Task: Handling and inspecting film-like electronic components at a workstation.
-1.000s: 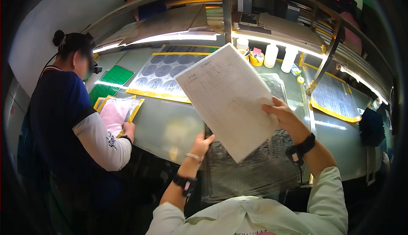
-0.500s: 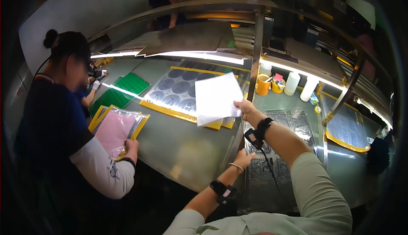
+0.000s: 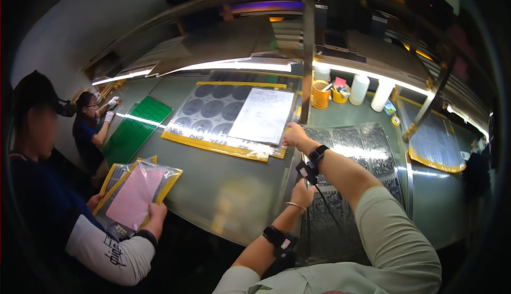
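One paper (image 3: 263, 116): right hand (image 3: 294, 134) beside it, left hand (image 3: 302, 193) apart from it. Whether either's fingers (image 3: 288, 135) grip, we cannot tell; we'd best keep it flat.

- The head view looks from the wearer's head, down and forward over the grey, smooth-topped worktable (image 3: 210, 177).
- Nearest, at the lower edge: pale green cloth sleeves (image 3: 396, 233); slightly farther, the bare left hand (image 3: 303, 194) and bare right hand (image 3: 296, 136).
- Beyond stands an upright grey metal shelf post (image 3: 308, 44); long edges bow.
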`<state>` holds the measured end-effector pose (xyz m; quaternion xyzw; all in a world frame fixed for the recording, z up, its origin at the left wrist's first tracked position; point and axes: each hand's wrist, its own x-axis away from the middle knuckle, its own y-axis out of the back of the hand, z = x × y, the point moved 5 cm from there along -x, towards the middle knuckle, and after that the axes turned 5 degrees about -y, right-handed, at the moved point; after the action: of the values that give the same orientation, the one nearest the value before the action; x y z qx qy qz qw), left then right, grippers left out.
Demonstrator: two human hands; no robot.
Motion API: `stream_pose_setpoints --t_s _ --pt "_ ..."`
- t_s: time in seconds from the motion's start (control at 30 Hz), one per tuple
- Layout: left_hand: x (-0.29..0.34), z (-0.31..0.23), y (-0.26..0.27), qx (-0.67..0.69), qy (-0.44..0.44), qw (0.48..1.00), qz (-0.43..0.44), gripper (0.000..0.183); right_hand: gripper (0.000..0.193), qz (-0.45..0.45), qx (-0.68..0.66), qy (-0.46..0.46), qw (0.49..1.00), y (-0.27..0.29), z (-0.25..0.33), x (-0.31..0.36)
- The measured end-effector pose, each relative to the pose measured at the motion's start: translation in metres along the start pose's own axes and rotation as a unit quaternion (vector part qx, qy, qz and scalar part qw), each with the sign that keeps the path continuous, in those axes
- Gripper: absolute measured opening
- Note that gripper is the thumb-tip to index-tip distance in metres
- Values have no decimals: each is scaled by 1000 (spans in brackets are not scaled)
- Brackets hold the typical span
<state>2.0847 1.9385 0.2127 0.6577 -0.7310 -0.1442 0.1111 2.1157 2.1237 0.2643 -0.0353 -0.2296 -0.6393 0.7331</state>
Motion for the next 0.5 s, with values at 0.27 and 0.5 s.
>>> stream_pose_setpoints --t_s 0.27,0.5 --pt "-19 -19 19 24 54 998 -1 45 27 76 190 211 956 141 12 247" --pt "46 -20 57 261 192 939 119 34 48 -194 317 18 928 255 -187 439"
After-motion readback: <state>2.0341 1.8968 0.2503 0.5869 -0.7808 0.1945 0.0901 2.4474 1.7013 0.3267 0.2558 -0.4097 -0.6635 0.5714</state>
